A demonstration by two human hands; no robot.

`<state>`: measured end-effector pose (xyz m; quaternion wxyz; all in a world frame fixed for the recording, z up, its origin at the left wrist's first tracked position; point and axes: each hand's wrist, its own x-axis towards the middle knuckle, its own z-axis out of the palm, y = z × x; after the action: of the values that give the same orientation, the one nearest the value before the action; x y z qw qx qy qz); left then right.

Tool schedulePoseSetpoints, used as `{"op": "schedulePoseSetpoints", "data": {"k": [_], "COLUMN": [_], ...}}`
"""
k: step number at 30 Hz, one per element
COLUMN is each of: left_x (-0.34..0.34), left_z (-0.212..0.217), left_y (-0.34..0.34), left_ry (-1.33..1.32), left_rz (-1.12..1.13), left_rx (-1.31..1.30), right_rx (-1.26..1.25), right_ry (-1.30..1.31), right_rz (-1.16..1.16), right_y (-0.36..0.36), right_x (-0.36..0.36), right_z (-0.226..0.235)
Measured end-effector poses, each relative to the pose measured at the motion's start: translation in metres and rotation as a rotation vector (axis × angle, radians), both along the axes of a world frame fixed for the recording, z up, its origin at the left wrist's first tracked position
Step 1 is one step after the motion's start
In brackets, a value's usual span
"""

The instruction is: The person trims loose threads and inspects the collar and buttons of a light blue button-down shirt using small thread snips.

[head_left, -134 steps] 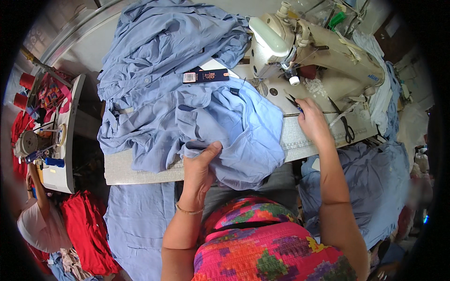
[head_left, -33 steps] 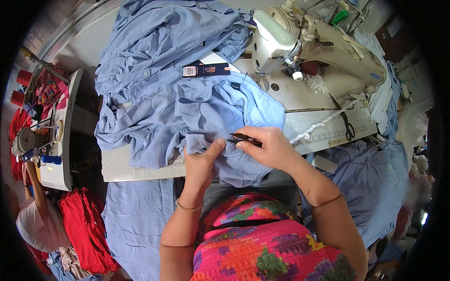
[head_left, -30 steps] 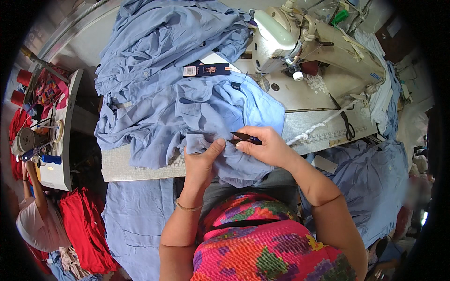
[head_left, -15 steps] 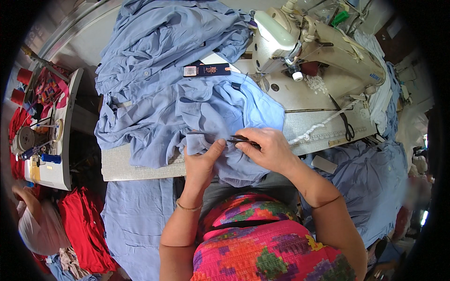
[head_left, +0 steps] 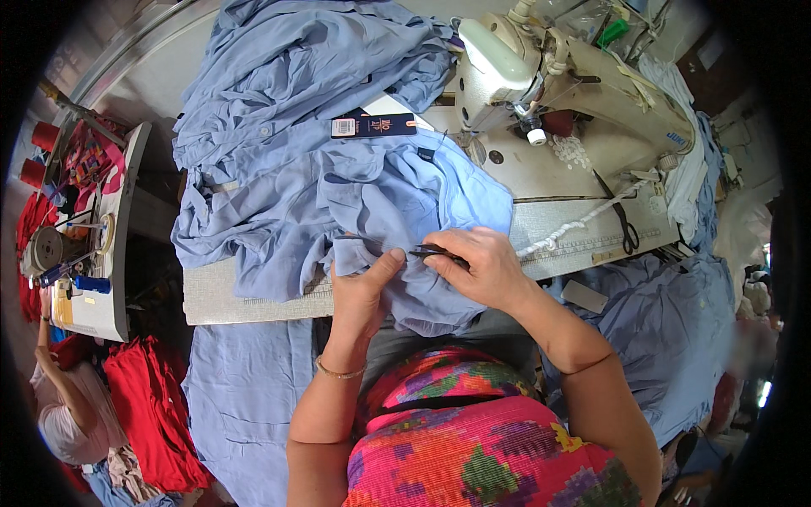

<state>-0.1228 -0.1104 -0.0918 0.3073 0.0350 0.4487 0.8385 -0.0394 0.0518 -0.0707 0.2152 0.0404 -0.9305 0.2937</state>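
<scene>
A light blue garment (head_left: 372,194) lies bunched on the sewing table's front half, its edge hanging over toward me. My left hand (head_left: 361,286) pinches a fold of that blue cloth at the table's front edge. My right hand (head_left: 477,266) holds a small dark thread snipper (head_left: 429,252), its tip pointing left at the fold just above my left thumb. Both hands are close together over the garment.
A cream sewing machine (head_left: 574,80) stands at the back right, black scissors (head_left: 623,221) beside it. A dark blue tag (head_left: 373,126) lies on the heap of blue garments (head_left: 296,76). More blue cloth hangs at right (head_left: 667,329) and left (head_left: 245,397). Another person (head_left: 63,406) sits lower left by red fabric (head_left: 152,414).
My right hand came back from the sewing machine area with the snipper and now works at the fold. In the last second the hands hardly moved.
</scene>
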Motion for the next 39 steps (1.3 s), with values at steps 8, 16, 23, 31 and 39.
{"op": "schedulePoseSetpoints", "data": {"k": [8,16,23,31,39], "left_x": [-0.001,-0.002,0.000,0.001,0.000], "left_z": [0.000,0.000,-0.001,-0.001,-0.003], "left_y": [-0.001,0.000,0.002,0.003,0.001], "left_ry": [-0.051,-0.043,0.041,0.059,0.068], "left_rz": [-0.006,-0.019,-0.005,0.017,0.012], "left_rx": [0.018,0.032,0.031,0.014,-0.025], "right_rx": [-0.013,-0.478,-0.168,-0.114,0.031], "right_ry": [-0.013,-0.384,-0.226,-0.157,-0.058], "right_rz": [0.031,0.060,-0.013,-0.010,0.036], "right_y": [0.002,0.007,-0.001,-0.001,0.004], "right_x": [-0.003,-0.004,0.000,0.000,-0.003], "right_z": [0.001,0.006,0.016,0.012,0.006]}}
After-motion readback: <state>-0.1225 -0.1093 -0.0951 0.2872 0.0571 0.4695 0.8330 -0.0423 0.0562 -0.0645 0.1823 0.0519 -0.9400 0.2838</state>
